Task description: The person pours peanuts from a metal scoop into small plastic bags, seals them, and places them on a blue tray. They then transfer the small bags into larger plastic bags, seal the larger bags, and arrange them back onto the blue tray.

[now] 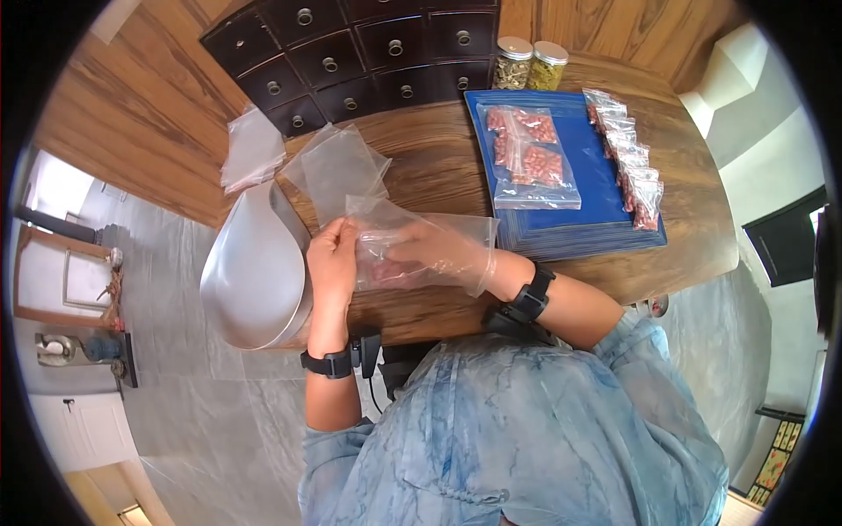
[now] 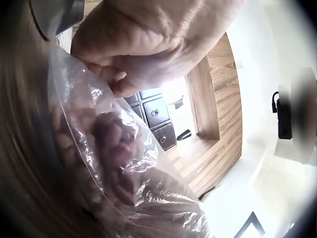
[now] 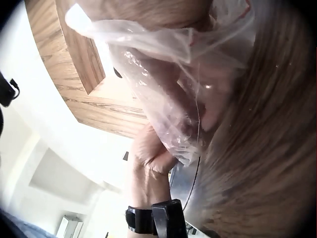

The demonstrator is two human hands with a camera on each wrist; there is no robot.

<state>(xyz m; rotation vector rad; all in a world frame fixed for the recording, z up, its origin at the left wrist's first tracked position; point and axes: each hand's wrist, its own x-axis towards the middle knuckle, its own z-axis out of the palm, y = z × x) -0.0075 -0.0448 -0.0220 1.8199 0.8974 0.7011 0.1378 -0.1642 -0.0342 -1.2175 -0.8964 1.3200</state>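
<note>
A clear zip bag (image 1: 465,230) lies between both hands over the table's front part. My left hand (image 1: 331,259) pinches its left end between thumb and fingers. From the right, my right hand (image 1: 438,252) reaches inside the bag, its fingers seen blurred through the plastic. Red contents (image 1: 390,273) show through the bag beside those fingers; I cannot tell whether the fingers grip them. In the left wrist view, dark red pieces (image 2: 114,144) show through the wrinkled plastic below the left hand (image 2: 153,44). The right wrist view shows the bag's open end around the right hand.
A blue board (image 1: 561,223) bears a filled bag (image 1: 531,162) of red packets and a row of small red packets (image 1: 633,167). A silver scoop-shaped pan (image 1: 254,272) stands left. Unfilled bags (image 1: 338,167), two jars (image 1: 531,66) and a dark drawer cabinet (image 1: 368,57) stand behind.
</note>
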